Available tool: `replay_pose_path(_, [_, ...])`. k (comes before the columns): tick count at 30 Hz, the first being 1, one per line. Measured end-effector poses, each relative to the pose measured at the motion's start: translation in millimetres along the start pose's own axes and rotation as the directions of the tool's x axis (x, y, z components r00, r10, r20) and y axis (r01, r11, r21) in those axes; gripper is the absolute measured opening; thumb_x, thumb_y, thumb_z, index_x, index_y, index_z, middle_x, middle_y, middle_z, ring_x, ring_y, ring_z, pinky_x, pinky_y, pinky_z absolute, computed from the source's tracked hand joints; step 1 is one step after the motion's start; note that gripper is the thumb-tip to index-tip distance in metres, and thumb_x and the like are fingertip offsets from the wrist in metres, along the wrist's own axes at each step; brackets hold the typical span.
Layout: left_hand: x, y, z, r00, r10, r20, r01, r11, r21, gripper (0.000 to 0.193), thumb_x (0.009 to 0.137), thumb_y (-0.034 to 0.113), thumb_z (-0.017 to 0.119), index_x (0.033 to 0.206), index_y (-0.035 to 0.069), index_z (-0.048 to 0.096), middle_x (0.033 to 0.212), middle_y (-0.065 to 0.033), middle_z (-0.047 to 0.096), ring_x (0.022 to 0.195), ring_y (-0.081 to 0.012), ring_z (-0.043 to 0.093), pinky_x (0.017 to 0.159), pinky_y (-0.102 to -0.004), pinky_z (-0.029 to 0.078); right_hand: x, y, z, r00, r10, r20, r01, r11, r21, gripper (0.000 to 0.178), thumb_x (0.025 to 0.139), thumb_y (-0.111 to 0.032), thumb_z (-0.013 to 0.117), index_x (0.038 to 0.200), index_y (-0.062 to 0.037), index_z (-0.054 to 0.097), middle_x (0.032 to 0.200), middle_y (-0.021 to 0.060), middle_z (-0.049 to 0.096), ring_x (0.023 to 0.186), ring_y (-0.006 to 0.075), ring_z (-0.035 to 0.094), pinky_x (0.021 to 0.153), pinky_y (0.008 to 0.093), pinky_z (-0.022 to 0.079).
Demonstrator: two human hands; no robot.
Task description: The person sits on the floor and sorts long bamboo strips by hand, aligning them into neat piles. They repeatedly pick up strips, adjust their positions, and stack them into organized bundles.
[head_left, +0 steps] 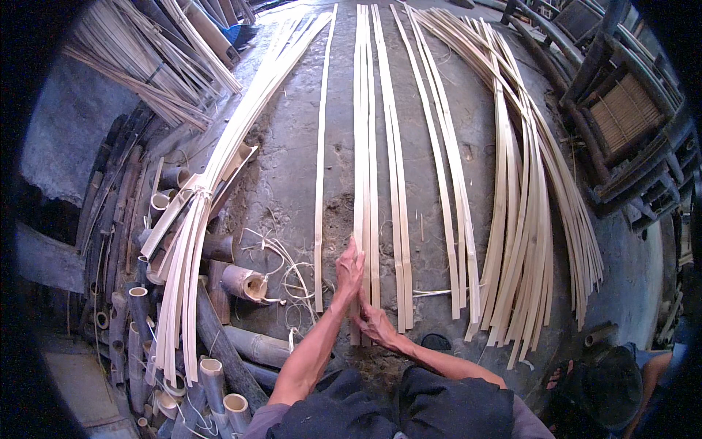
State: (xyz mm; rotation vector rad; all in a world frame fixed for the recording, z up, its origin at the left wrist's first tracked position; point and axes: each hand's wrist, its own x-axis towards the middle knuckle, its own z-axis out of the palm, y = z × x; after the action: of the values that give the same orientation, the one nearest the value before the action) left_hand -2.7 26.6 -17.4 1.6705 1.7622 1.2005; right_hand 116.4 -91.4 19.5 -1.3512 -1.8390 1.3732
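Long pale bamboo strips [359, 146] run away from me across the floor in the middle. My left hand [350, 269] is closed around these strips, some way up from their near end. Just below and to the right, my right hand [376, 326] grips the same strips close to that end, its fingertips partly hidden. A single strip [319, 219] lies to the left of my hands. Right of them lies a narrow group of strips [401, 256], and beyond it another few strips [453, 227].
A tied bundle of strips [183, 285] rests over cut bamboo tubes [245, 284] at left. A fanned pile of strips [523, 241] covers the right side. Dark bamboo furniture [621, 117] stands at far right. Another person [607, 388] sits at lower right.
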Motion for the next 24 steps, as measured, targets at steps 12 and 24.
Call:
replay_pose_path(12, [16.7,58.9,-30.9,0.982,-0.187,-0.034,0.180,0.972,-0.150,0.050,0.091,0.019,0.055,0.133,-0.005,0.046,0.126,-0.0255,0.056,0.117,-0.0326,0.056,0.098,-0.0363,0.043,1.7,-12.7,-0.5,0.988,-0.131,-0.080,0.138,0.986,0.089,0.078,0.090,-0.009,0.059,0.152,-0.0121,0.013,0.068,0.0096,0.046,0.061,0.0159,0.043,0.057,0.0303,0.042])
replay_pose_path(24, [13.3,-5.9,-81.0,0.989,-0.145,-0.026,0.138,0.849,0.511,0.040,0.085,0.017,0.061,0.119,-0.003,0.053,0.098,-0.0217,0.051,0.095,-0.0376,0.052,0.083,-0.0462,0.042,39.0,-12.2,-30.3,0.994,0.022,0.107,-0.031,0.996,0.083,0.081,0.090,-0.022,0.064,0.152,-0.0171,0.011,0.067,0.0032,0.045,0.063,0.0118,0.042,0.060,0.0280,0.042])
